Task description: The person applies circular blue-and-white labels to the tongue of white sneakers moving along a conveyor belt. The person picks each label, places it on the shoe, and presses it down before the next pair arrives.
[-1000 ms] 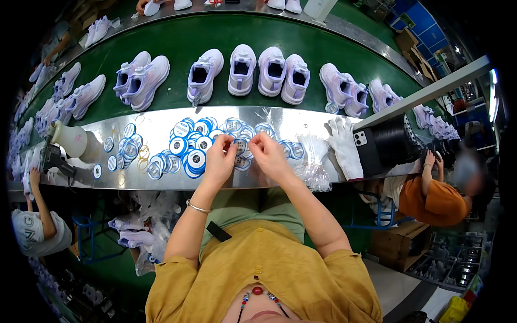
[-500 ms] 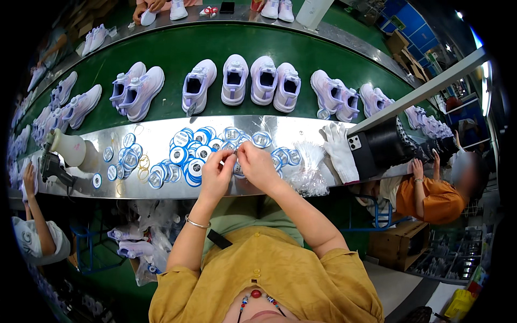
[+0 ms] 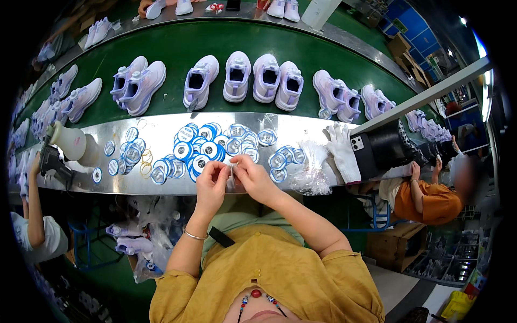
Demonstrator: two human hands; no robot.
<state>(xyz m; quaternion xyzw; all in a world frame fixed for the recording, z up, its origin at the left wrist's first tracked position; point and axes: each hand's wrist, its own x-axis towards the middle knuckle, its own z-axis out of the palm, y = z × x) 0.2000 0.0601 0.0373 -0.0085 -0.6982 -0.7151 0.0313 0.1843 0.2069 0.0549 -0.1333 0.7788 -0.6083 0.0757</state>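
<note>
We see left hand point(image 3: 211, 185) and right hand point(image 3: 255, 182) pinching a small pale item point(image 3: 232, 173), kind unclear; far side, blue-rimmed tags point(image 3: 183, 150) carry print; left, pale container point(image 3: 68, 142), reddish marking.

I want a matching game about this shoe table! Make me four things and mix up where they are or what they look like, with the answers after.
Things:
1. Round tags
2. Bracelet
3. Middle shoes
4. White glove

Clues:
A. Around the left wrist
B. Beside a black phone
C. Standing on the green belt
D. Blue-rimmed, many overlapping

Right pairs: 1-D, 2-A, 3-C, 4-B
</note>
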